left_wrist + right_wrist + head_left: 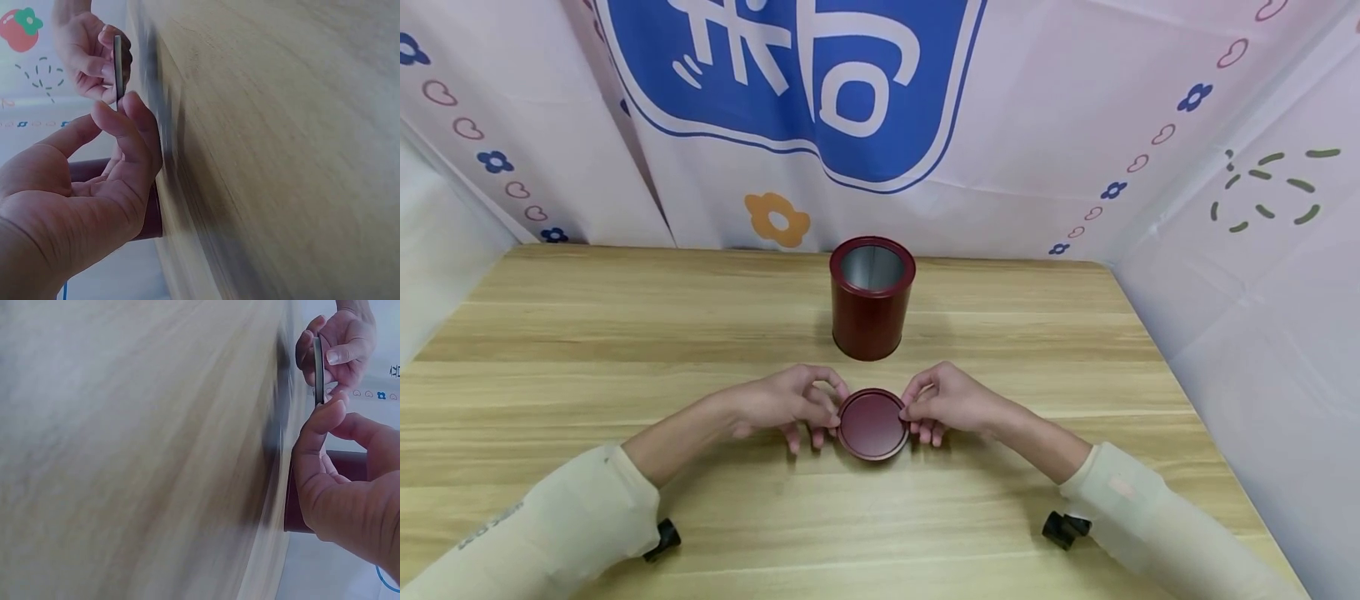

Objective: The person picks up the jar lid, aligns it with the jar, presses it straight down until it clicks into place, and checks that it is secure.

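Head view, left hand [790, 406]: clamps its grip on the left edge of the dark red lid [872, 425], with thumb and forefinger at the rim and the other fingers lower down.
Head view, right hand [951, 400]: clamps its grip on the right edge of the lid, with thumb and forefinger at the rim and the other fingers curled below.
Head view, lid: hangs roughly level between left and right hand, round, nearer than the tin [867, 325] and apart from it.
Head view, tin: stands upright on the wooden bench [872, 533], dark red outside, silvery inside, with the mouth open.
Head view, left sleeve [557, 525] and right sleeve [1180, 521]: cover the forearms in pale cloth, with a black fitting [662, 540] beside each cuff.
Head view, backdrop [1037, 100]: hangs behind the bench, white, printed with a blue emblem, flowers and hearts.
Left wrist view, lid: shows edge-on as a thin band, raised off the bench.
Left wrist view, left hand: pinches the near end, partly hiding the tin behind.
Left wrist view, right hand: holds the far end, with the thumb against the upper face.
Right wrist view, right hand: pinches the near end of the lid, in front of the tin.
Right wrist view, left hand: grips the far end, thumb on top.
Right wrist view, bench: looks blurred.
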The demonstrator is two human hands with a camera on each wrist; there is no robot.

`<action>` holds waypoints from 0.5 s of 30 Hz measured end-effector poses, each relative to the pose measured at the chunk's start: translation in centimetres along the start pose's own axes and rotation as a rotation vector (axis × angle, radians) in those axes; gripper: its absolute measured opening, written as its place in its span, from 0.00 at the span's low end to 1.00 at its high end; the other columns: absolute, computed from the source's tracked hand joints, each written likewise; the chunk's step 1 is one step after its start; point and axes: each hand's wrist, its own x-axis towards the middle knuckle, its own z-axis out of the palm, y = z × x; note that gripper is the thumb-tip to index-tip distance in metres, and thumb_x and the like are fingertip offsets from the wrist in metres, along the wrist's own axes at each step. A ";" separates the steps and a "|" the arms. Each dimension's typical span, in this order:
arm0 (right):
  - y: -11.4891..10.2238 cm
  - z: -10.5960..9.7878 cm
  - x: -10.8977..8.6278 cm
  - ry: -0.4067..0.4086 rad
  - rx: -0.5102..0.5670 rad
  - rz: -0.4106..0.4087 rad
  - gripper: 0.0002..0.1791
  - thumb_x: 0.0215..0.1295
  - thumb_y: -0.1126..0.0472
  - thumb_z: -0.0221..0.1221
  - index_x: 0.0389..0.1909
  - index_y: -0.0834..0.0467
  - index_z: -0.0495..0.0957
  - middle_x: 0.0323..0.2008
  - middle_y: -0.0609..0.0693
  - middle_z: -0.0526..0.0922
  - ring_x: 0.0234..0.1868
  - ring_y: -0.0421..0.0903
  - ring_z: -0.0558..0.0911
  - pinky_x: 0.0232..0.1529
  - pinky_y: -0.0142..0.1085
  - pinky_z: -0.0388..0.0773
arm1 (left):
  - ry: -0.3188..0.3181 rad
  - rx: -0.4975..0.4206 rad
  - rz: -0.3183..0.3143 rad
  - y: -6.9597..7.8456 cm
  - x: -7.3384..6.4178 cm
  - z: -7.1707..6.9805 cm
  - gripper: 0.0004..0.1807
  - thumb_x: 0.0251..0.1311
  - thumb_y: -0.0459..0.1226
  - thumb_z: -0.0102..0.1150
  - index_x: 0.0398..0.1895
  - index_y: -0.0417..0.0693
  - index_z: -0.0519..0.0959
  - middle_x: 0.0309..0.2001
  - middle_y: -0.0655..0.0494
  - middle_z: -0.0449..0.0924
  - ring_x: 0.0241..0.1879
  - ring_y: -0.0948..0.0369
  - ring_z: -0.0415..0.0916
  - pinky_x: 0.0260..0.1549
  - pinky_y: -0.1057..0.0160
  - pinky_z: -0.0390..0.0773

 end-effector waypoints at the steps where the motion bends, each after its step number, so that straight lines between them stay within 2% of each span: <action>1: 0.0 0.0 0.0 0.002 -0.001 -0.003 0.05 0.68 0.74 0.58 0.40 0.74 0.77 0.22 0.53 0.82 0.18 0.40 0.78 0.19 0.29 0.78 | 0.003 -0.004 0.001 0.0 0.0 0.0 0.17 0.68 0.27 0.59 0.57 0.36 0.68 0.34 0.48 0.84 0.28 0.58 0.80 0.18 0.68 0.78; 15: -0.2 0.2 0.1 0.048 -0.025 -0.052 0.02 0.69 0.72 0.59 0.38 0.69 0.76 0.22 0.52 0.79 0.18 0.40 0.77 0.18 0.29 0.75 | 0.042 -0.024 0.030 0.3 0.1 0.3 0.17 0.68 0.26 0.58 0.56 0.36 0.67 0.30 0.47 0.84 0.23 0.61 0.78 0.17 0.69 0.76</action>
